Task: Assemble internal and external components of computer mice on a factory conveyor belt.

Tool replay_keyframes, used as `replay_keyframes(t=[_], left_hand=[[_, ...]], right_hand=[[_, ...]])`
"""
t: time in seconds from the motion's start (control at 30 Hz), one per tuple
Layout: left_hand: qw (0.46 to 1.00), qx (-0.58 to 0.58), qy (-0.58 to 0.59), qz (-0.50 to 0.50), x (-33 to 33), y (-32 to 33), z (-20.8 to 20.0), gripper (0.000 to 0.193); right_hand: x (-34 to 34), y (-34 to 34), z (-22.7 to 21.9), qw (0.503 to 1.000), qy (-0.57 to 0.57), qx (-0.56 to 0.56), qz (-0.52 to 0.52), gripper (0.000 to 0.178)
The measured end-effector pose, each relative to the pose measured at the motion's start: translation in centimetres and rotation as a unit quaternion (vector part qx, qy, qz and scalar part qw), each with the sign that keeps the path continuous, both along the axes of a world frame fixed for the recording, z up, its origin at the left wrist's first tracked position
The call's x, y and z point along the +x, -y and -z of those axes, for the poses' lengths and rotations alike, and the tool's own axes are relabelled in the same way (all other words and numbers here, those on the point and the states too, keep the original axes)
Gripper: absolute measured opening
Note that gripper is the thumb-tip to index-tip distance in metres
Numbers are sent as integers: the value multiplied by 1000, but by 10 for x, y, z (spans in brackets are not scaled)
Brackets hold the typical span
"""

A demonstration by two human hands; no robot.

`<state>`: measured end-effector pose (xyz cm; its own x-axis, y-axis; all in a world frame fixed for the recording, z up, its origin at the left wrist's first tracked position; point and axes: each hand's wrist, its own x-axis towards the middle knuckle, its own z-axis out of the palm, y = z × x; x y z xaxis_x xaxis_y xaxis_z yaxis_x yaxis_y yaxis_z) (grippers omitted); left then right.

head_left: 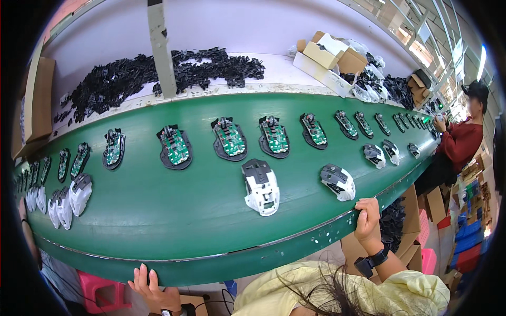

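Observation:
My left hand (150, 288) rests at the near side of the green conveyor belt (158, 226), fingers stretched and apart, holding nothing. At the belt's near right edge, my right hand (368, 221) is closed with its fingers curled over the rim. Just beyond it lies a white and grey mouse shell (338, 182). Another mouse shell (261, 187) sits nearer the middle, and both are apart from my hands. Farther back runs a row of black mouse bases carrying green circuit boards, among them one circuit-board base (230, 138) near the middle.
Black plastic parts (121, 79) are heaped on the shelf behind the belt, beside a metal post (161, 52). Cartons (329, 55) and bagged parts stand at the far right. A person in red (461, 139) works there. Pink stools (103, 292) and a carton are below the belt.

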<state>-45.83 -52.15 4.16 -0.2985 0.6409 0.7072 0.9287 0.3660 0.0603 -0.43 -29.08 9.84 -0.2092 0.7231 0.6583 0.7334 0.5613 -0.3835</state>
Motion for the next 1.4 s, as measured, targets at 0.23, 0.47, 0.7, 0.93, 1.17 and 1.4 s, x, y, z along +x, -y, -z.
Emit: replay_keyframes(t=[0.23,0.47,0.7,0.93,1.17,1.4], left_hand=[[999,7,-38,-11,1,-13,0,45],[995,-68,33,-58,56,-41,-77,48],[786,127,570,-204,28,-60,-44,48],[826,-20,360,-434,66,-115,-79,46],[807,-42,331,-488,69,-145,-86,44],[726,-105,421,-533,96,-172,-178,37]], right_hand=[[3,-6,-6,999,15,10,-27,14],[19,-34,-32,971,147,-155,-106,15],[39,-57,-17,937,173,-138,-269,40],[26,-65,-47,901,169,-270,-296,32],[22,-65,-44,916,198,-217,-272,36],[18,-61,-32,917,184,-217,-280,35]])
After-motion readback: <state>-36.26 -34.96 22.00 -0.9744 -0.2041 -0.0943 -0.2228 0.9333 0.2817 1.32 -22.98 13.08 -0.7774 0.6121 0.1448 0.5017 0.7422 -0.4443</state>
